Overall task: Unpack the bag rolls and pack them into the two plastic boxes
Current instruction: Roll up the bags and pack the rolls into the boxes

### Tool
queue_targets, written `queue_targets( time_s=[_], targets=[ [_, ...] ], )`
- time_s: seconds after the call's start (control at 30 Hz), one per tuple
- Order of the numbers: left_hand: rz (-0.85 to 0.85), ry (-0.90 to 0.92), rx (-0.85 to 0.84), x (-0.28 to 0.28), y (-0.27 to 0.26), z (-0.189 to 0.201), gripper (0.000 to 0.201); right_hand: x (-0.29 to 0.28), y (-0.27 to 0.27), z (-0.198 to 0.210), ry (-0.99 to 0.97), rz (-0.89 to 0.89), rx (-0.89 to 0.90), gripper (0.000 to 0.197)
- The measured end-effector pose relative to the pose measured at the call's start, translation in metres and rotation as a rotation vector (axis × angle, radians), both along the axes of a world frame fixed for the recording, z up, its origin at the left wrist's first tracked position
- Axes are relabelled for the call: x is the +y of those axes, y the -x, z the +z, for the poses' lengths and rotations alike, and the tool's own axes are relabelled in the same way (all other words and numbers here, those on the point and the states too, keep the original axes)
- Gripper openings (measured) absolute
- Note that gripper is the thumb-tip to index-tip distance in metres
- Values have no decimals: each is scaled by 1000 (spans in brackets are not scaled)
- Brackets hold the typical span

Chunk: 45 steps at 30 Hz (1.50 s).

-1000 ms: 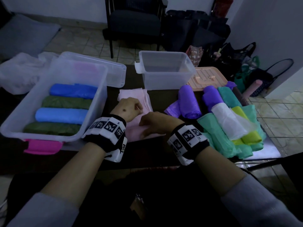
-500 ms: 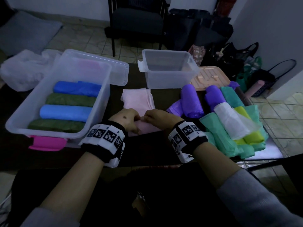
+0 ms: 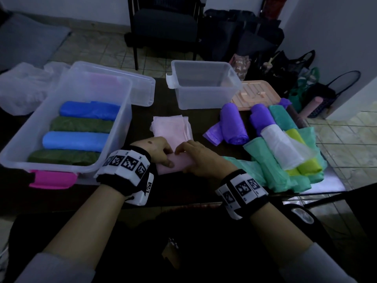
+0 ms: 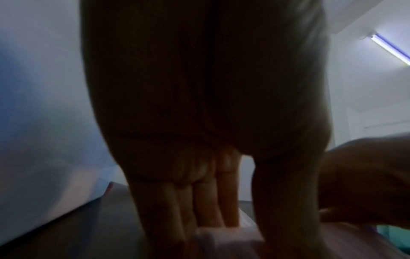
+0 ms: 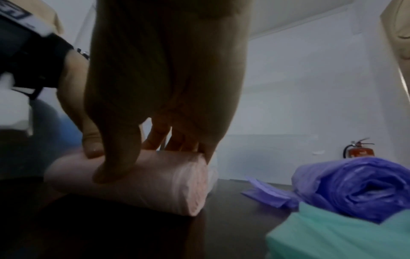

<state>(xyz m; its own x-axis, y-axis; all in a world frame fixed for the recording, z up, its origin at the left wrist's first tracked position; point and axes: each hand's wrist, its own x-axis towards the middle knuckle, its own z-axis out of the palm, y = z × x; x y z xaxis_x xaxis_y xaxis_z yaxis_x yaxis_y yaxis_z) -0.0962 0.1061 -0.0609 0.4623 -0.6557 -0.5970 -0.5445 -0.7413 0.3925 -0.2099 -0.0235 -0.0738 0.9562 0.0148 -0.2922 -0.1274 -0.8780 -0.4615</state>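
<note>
Currently both hands on the pink bag roll (image 3: 175, 163) at near centre of the dark table (image 3: 183, 193); left hand (image 3: 156, 149) and right hand (image 3: 201, 158) have fingers curled round the rolled part, thumbs on its near side; unrolled tail of the roll lies flat on the table toward the far side. Left plastic box (image 3: 122, 111) holds four rolls side by side: blue, green, blue, green; its lid (image 3: 142, 86) sits behind it. Second plastic box (image 3: 204, 86) at far centre, nothing visible inside; peach lid (image 3: 255, 97) to its right. Loose rolls at right: two purple (image 3: 234, 127), teal (image 3: 271, 170), white (image 3: 283, 148), yellow-green (image 3: 306, 167), touching and overlapping.
</note>
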Motion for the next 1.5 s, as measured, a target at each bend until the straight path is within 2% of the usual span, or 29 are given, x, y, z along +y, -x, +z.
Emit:
queue_targets(
  time_s=[0.07,0.2,0.37,0.43,0.57,0.67,0.77,0.83,0.97,1.0,1.1,1.23,1.3,1.37,1.43,1.5],
  targets=[
    [79,62,-33,-1,2,3,62,-4,-3,-1,-49,-35,11,53],
    [128,223,-156,1,8,5,42,-8,-18,1,-60,-84,120,49],
    [105,113,-189,-4,15,-3,61,-5,-31,5,5,-51,189,47],
    [99,114,-199,-6,14,-3,54,-1,-28,7,48,-68,134,46],
    [83,98,-174,-6,7,0,41,10,-13,3,188,-16,-138,43],
    [66,71,-146,-5,4,0,44,17,-5,-1,246,27,-153,56],
    [40,18,-92,-5,4,3,44,18,-5,0,265,16,-166,49],
    [32,-1,-66,-4,5,4,42,17,-9,5,209,-2,-116,46],
    [91,35,-72,-1,10,1,74,10,-15,15,29,-90,93,46],
    [90,43,-78,0,11,-1,75,8,-15,17,-10,-102,124,46],
    [103,115,-111,-1,12,-4,62,3,-20,17,-19,-89,193,48],
    [185,204,-52,0,10,-3,46,-1,-28,12,-121,-158,271,48],
    [201,192,-2,0,8,-1,45,-1,-29,12,-145,-180,244,43],
    [207,162,-4,-1,6,0,45,1,-27,11,-40,-161,105,36],
    [192,144,-79,-3,6,-3,41,4,-25,7,95,-117,-47,31],
    [157,153,-183,-5,6,-7,37,7,-22,0,130,-106,-115,34]
  ],
)
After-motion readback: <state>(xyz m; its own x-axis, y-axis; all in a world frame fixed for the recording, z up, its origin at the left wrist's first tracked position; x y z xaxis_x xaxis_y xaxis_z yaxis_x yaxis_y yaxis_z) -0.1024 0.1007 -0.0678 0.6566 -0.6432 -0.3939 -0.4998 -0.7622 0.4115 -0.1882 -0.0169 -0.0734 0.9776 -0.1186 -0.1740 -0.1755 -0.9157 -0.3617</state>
